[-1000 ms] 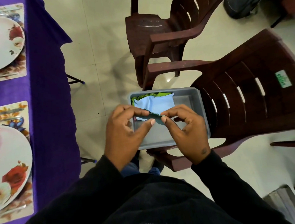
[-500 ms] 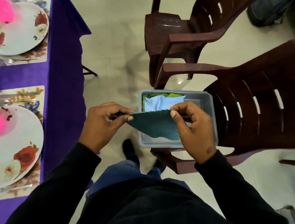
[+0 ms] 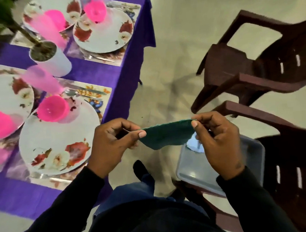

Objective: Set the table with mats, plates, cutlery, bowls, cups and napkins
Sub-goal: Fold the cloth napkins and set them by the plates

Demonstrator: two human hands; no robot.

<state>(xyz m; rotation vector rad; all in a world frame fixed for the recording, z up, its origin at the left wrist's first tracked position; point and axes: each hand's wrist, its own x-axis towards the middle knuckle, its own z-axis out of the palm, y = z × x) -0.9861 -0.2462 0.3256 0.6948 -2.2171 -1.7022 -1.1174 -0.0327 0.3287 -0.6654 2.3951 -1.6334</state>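
A dark green cloth napkin [image 3: 164, 135] is pinched taut between left hand [image 3: 113, 144] and right hand [image 3: 217, 141]. The white floral plate [image 3: 59, 141] is placed to the left, nearer the left hand.

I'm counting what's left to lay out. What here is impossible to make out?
- Head view: grey plastic tray contents, mostly behind the right hand and dark green cloth napkin.
- Pale blue cloth: only a corner shows.
- Far-left floral plates: cut by the frame edge, blurred.
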